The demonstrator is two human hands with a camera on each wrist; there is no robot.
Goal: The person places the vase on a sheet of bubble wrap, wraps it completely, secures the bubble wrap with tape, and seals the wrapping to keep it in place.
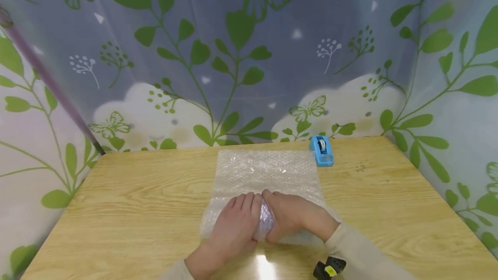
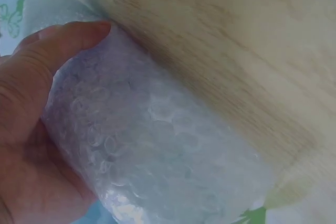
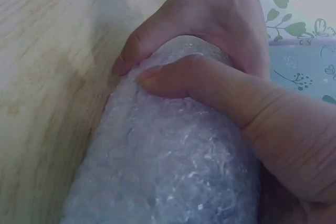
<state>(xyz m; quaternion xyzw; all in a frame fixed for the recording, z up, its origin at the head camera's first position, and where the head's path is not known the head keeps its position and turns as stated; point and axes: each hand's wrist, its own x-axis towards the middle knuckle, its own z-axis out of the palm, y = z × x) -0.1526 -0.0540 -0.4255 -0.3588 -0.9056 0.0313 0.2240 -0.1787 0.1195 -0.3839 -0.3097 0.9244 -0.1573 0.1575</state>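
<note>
A sheet of clear bubble wrap (image 1: 264, 170) lies on the wooden table in front of me. At its near edge, a purplish object (image 1: 266, 216) is rolled up in the wrap, its kind hidden by the bubbles. My left hand (image 1: 238, 218) grips the roll from the left. From the other side, my right hand (image 1: 292, 214) holds it too, fingers curled around the far side. In the left wrist view the left thumb (image 2: 79, 36) lies along the bubble-wrapped roll (image 2: 142, 124). The right wrist view shows the right thumb (image 3: 178, 80) pressed on top of the wrap.
Beyond the sheet's far right corner stands a blue tape dispenser (image 1: 322, 151) with a roll of tape. The wooden table (image 1: 140, 193) ends at a leaf-printed curtain (image 1: 249, 77) behind and on both sides. A black strap with a yellow mark (image 1: 330, 270) is by the right sleeve.
</note>
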